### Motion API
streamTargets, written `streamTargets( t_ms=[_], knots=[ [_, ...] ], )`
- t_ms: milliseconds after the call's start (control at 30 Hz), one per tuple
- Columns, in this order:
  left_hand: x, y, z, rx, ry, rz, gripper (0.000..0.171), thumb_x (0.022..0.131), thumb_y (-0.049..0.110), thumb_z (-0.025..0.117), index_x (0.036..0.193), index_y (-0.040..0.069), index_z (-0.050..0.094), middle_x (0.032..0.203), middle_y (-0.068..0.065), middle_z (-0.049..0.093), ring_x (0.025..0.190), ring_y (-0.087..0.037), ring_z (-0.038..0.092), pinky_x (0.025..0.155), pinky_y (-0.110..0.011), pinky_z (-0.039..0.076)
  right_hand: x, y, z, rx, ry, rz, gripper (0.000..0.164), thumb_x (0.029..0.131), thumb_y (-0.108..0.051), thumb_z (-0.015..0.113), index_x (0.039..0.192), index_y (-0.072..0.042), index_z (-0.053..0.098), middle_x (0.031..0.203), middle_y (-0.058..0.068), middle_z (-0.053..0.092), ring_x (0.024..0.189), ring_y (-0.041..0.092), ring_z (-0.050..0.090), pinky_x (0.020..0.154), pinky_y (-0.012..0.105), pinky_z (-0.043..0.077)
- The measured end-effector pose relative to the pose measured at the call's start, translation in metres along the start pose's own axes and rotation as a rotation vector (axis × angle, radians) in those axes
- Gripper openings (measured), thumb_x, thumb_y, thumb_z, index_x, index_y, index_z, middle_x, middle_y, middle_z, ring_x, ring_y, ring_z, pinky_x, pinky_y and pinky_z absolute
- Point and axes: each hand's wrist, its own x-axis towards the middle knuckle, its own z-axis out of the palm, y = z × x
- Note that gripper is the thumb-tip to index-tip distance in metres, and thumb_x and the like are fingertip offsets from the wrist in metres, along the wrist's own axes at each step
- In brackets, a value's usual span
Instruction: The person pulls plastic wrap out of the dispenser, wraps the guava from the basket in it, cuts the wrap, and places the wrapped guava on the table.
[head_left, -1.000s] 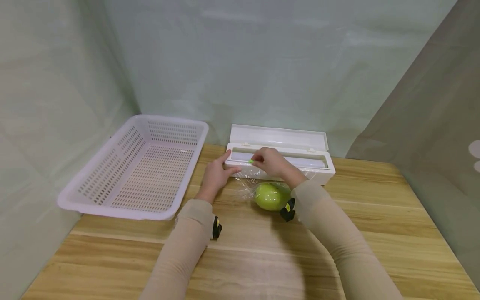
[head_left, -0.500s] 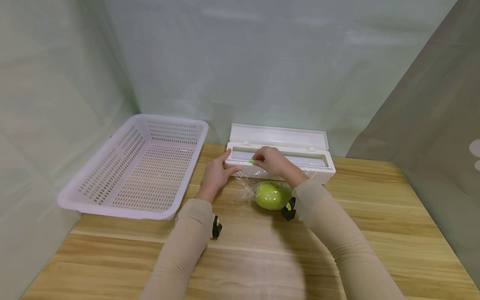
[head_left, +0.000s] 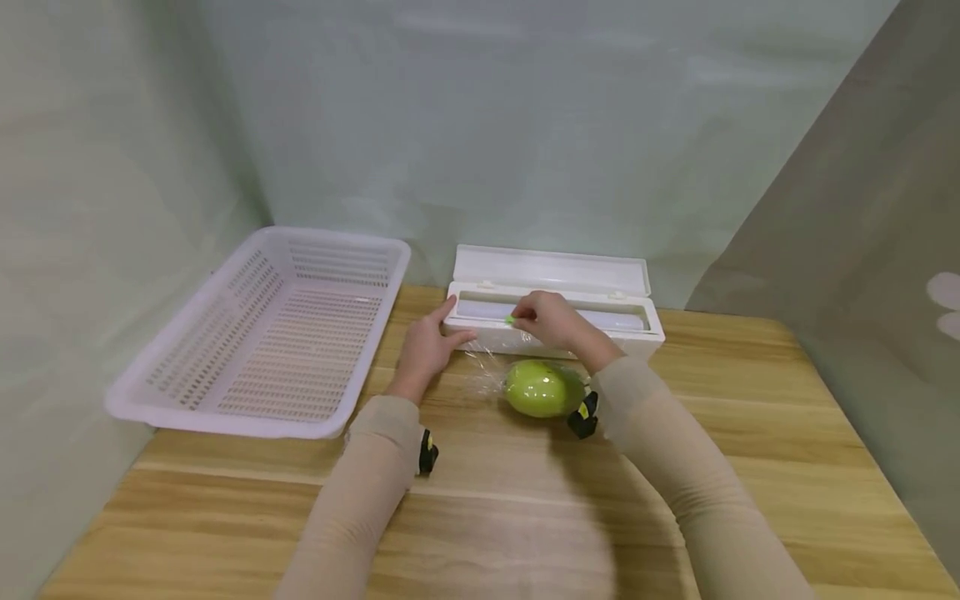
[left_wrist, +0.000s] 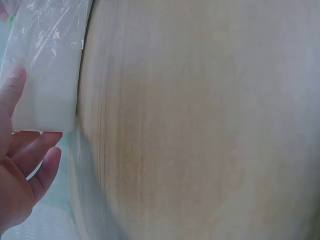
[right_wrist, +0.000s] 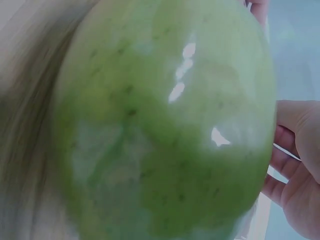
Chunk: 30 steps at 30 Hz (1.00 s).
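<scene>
My right hand (head_left: 551,322), pinching the green slider (head_left: 510,320), edged it rightward along the white box (head_left: 628,342) as my left hand (head_left: 426,346) gripped its left end; cutting seemed barely begun, the film-covered green fruit (head_left: 536,389) lying just in front on the counter (head_left: 487,517).

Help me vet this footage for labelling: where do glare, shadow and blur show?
Head: small highlights on the green fruit, a shadow on the table beside the right sleeve; left wrist: bright streaks on the plastic film, table grain soft; right wrist: white glare on the fruit, table blurred at left.
</scene>
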Motion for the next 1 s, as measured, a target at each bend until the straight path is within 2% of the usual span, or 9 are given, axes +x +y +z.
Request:
streamTargets(
  t_ms=[133, 333, 600, 800, 900, 1000],
  knots=[
    [0.0013, -0.0035, -0.0021, 0.011, -0.001, 0.006, 0.078, 0.069, 0.051, 0.065, 0.137, 0.026, 0.036, 0.136, -0.008, 0.041, 0.122, -0.028, 0.043, 0.099, -0.040, 0.035, -0.0005, 0.0018, 0.0002, 0.009, -0.007, 0.013, 0.019, 0.086, -0.017, 0.060, 0.098, -0.003, 0.064, 0.088, 0.006, 0.063, 0.080, 0.017, 0.057, 0.073, 0.029, 0.048],
    [0.0003, -0.0059, -0.0020, 0.000, -0.016, -0.023, 0.078, 0.069, 0.051, 0.066, 0.137, 0.026, 0.035, 0.138, -0.007, 0.040, 0.124, -0.029, 0.040, 0.101, -0.041, 0.033, 0.0008, 0.0061, 0.0059, 0.031, -0.012, 0.025, 0.020, 0.086, -0.018, 0.060, 0.100, -0.004, 0.064, 0.091, 0.007, 0.063, 0.083, 0.018, 0.058, 0.076, 0.029, 0.048],
    [-0.0004, -0.0075, -0.0027, 0.003, 0.007, -0.015, 0.077, 0.069, 0.051, 0.067, 0.136, 0.025, 0.037, 0.135, -0.011, 0.042, 0.117, -0.029, 0.047, 0.099, -0.042, 0.036, -0.0001, 0.0068, 0.0070, 0.039, -0.013, 0.030, 0.020, 0.087, -0.019, 0.058, 0.101, -0.006, 0.064, 0.093, 0.006, 0.063, 0.086, 0.017, 0.057, 0.077, 0.030, 0.048],
    [-0.0004, -0.0072, -0.0034, 0.005, 0.005, -0.012, 0.077, 0.069, 0.052, 0.066, 0.136, 0.026, 0.037, 0.135, -0.011, 0.041, 0.117, -0.029, 0.048, 0.098, -0.042, 0.036, -0.0008, 0.0083, 0.0068, 0.040, -0.006, 0.026, 0.021, 0.087, -0.020, 0.058, 0.101, -0.006, 0.064, 0.094, 0.006, 0.063, 0.088, 0.018, 0.057, 0.078, 0.030, 0.048],
    [-0.0003, -0.0067, -0.0036, 0.009, 0.004, -0.015, 0.077, 0.069, 0.052, 0.066, 0.136, 0.026, 0.037, 0.135, -0.011, 0.042, 0.113, -0.028, 0.050, 0.097, -0.042, 0.037, -0.0015, 0.0086, 0.0061, 0.040, -0.002, 0.022, 0.021, 0.087, -0.019, 0.059, 0.101, -0.005, 0.065, 0.094, 0.007, 0.063, 0.088, 0.018, 0.058, 0.078, 0.030, 0.048],
    [-0.0005, -0.0059, -0.0039, 0.004, -0.002, -0.019, 0.077, 0.070, 0.051, 0.066, 0.137, 0.027, 0.036, 0.133, -0.012, 0.045, 0.097, -0.026, 0.055, 0.092, -0.041, 0.041, -0.0024, 0.0087, 0.0052, 0.046, -0.003, 0.030, 0.020, 0.087, -0.019, 0.059, 0.101, -0.006, 0.065, 0.094, 0.006, 0.063, 0.088, 0.018, 0.058, 0.078, 0.030, 0.048]
  ],
)
